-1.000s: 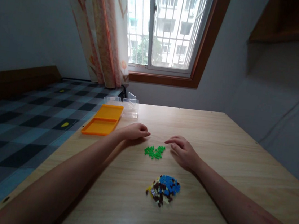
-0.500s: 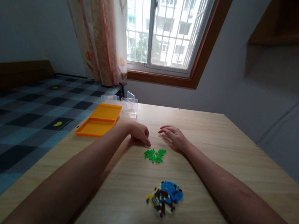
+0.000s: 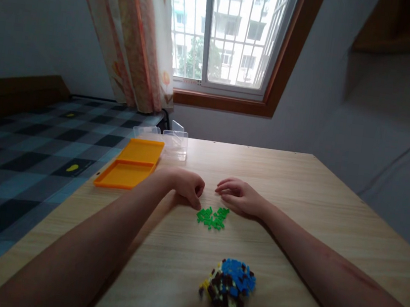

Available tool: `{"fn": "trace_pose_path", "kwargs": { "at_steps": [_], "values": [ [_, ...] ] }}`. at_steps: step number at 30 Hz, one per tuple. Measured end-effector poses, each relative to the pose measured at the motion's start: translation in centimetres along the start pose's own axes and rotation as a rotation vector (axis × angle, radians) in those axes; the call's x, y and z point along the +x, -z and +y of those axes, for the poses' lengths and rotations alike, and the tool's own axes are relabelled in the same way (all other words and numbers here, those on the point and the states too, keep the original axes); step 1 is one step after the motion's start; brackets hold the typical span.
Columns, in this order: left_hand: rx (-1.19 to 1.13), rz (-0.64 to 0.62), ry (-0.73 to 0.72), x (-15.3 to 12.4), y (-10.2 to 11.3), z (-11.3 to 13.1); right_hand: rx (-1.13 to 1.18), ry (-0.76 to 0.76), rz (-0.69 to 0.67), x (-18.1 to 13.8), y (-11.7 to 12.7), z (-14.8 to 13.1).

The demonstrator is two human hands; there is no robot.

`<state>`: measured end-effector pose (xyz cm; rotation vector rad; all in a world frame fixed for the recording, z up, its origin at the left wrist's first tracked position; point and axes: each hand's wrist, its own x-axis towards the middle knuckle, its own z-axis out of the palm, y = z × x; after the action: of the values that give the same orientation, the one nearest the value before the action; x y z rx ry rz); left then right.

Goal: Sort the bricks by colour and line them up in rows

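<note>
A small patch of bright green building bricks (image 3: pixel 212 218) lies loose on the wooden table between my two hands. At its left edge is my left hand (image 3: pixel 189 187), its fingers curled into a loose fist and its thumb pointing down beside the nearest green pieces. I see nothing in that fist. My right hand (image 3: pixel 239 196) rests on the table just above the right side of the patch, with its fingers gently bent, apart from the thumb, and holding nothing. Closer to me sits a heaped pile of blue, dark brown, cream and yellow bricks (image 3: pixel 231 286), touched by neither hand.
An orange tray (image 3: pixel 97 181) with two sections stands at the table's left edge, beyond my left forearm. Behind it are clear plastic boxes (image 3: pixel 176 145). A bed with a checked cover (image 3: pixel 40 153) adjoins the table on the left. A window (image 3: pixel 237 43) is ahead.
The view has shifted slightly, moving the brick piles lower in the picture. My left thumb now points more steeply down, and my right fingers are a little more bent.
</note>
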<state>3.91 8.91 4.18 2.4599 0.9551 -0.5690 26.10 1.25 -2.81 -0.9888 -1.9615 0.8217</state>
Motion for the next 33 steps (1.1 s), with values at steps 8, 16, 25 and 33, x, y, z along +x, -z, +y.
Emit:
{"fn": "trace_pose_path", "kwargs": {
  "at_steps": [8, 16, 25, 33],
  "values": [
    [0.037, -0.007, -0.002, -0.3, 0.1, 0.3, -0.199, 0.044, -0.08, 0.0, 0.3, -0.5],
    [0.091, -0.017, 0.016, -0.5, 0.3, 0.9, -0.385, 0.029, -0.092, -0.1, -0.5, -1.3],
    [0.024, 0.018, 0.004, -0.5, 0.1, 0.6, -0.464, -0.027, -0.06, -0.2, -1.4, -1.1],
    [-0.13, -0.01, -0.006, -0.6, 0.1, 0.1, -0.435, -0.025, -0.019, -0.2, -1.4, -1.1]
  ]
}}
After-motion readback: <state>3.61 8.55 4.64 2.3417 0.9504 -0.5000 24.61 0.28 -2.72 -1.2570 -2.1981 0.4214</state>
